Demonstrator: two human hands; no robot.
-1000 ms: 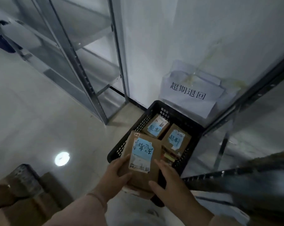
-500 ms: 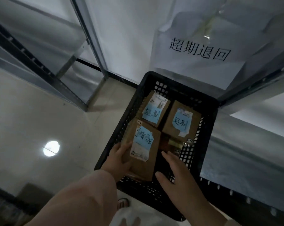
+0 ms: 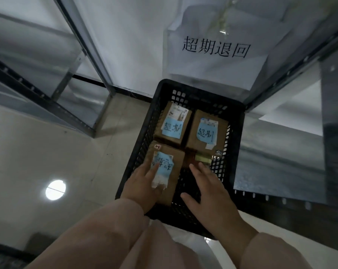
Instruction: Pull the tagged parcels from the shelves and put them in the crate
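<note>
Crate: a black lattice-walled crate (image 3: 142, 152) stood on the pale floor (image 3: 53, 152), against the wall beneath a white paper sign (image 3: 214, 49) printed with black characters.
Near-left parcel: a brown cardboard parcel (image 3: 176, 164) with a blue handwritten tag (image 3: 164, 166) lay inside the crate at its near-left corner.
Far parcels: two more brown boxes, the far-left parcel (image 3: 174, 123) and the far-right parcel (image 3: 205, 131), lay side by side at the far end, each with a blue tag on top.
Left hand: the left hand (image 3: 142, 183) rested flat on the near-left parcel, fingers (image 3: 153, 169) spread loose across its tag, gripping nothing.
Right hand: the right hand (image 3: 208, 187) hovered over the crate's near-right part, fingers extended and apart, empty.
Shelving: metal shelf frames (image 3: 82, 53) stood on both sides of the crate.
</note>
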